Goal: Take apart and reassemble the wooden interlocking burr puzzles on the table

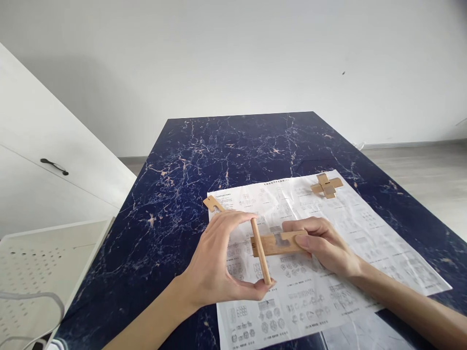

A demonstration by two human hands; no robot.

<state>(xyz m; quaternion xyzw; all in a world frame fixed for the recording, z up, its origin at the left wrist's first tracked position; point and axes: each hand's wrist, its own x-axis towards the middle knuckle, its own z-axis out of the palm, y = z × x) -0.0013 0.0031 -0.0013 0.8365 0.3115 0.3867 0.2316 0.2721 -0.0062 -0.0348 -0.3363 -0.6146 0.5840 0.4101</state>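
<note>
Left hand [214, 265] and right hand [328, 245], we record, above marbled table [237, 150]; printed sheet [272, 201]; wooden cross [327, 186] on it, seemingly assembled; notched plank [272, 246], clamped by the right; slim stick [260, 250], pinched endwise by the left, seemingly not yet joined; part-hidden wooden piece [212, 202], apart.

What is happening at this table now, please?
A person's left hand pinches a wooden piece, seen edge-on, while the right hand holds a flat notched piece that passes behind it in this view. I cannot tell whether the two touch. A wooden cross rests on the printed sheet, near its far right corner. Another notched piece shows beyond the left hand, at the sheet's far left corner.
</note>
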